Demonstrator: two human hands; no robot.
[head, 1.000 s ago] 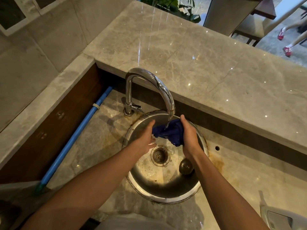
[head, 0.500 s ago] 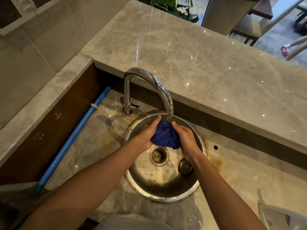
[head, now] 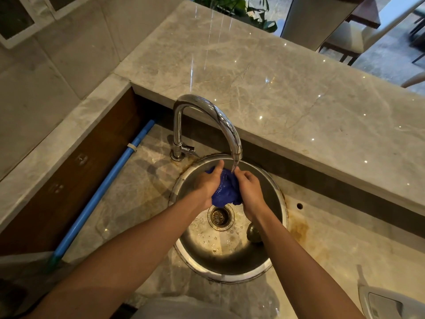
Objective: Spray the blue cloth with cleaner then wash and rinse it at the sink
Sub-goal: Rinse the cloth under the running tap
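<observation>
The wet blue cloth (head: 225, 192) is bunched into a ball over the round steel sink (head: 279, 199), right under the spout of the chrome tap (head: 213, 116). Water runs from the spout onto it. My left hand (head: 208, 184) grips the cloth from the left and my right hand (head: 250, 192) grips it from the right, the two pressed close together. Part of the cloth is hidden between my palms. Below it lies the drain (head: 220, 217).
A dark sink plug (head: 253, 233) lies in the basin by my right forearm. A blue pipe (head: 101, 192) runs along the left of the wet marble counter (head: 333, 245). A raised marble ledge (head: 287, 93) stands behind the tap. A white object (head: 391, 302) sits at the lower right.
My hands have drawn closer together, squeezing the spread cloth into a tight ball under the running water. The view has shifted slightly.
</observation>
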